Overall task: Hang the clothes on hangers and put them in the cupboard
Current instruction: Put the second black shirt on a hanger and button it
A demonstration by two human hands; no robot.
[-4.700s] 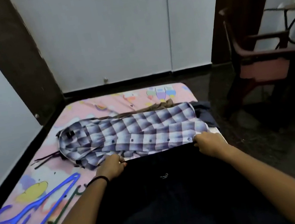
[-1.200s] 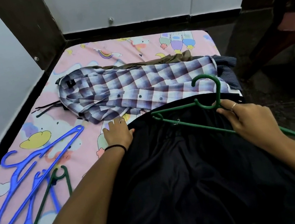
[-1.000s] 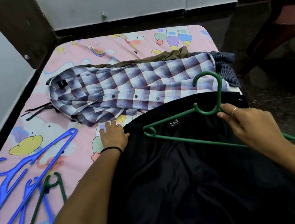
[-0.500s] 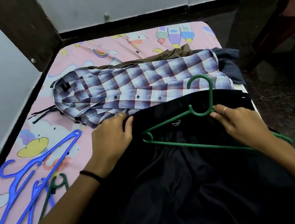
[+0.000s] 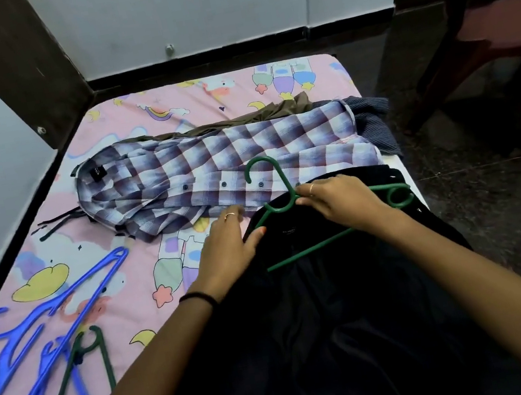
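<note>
- Black garment [image 5: 327, 325] lies spread on the bed [image 5: 134, 122], neck end away from the person, small label just below the neckline. It fills the near right part of the bed.
- Green hanger [image 5: 283, 205] lies on top of the neck end, hook pointing away over the checked shirt [image 5: 212, 167]. One arm appears tucked under the dark cloth at the left; the other arm and bottom bar lie in the open.
- Right hand [image 5: 340, 204]: fingers curled round the hanger just below the hook; firm grip on it.
- Left hand [image 5: 226, 248]: lies on the left edge of the neckline, thumb against the cloth, fingers mostly straight. Cannot tell whether it pinches the fabric or only presses.
- Judgement: step in hand is feeding the hanger into the neck opening.
- To do it well: left hand lifts and holds the neckline open; right hand slides the exposed arm in sideways, then centres the hook at the label.
- Risk: thin dark cloth may bunch or slip off one shoulder; check both hanger ends sit inside the shoulders before lifting.
- Further out: checked shirt and other clothes [image 5: 371, 122] await behind; spare blue hangers [image 5: 48, 322] and a dark green one [image 5: 86, 363] lie at the left.
</note>
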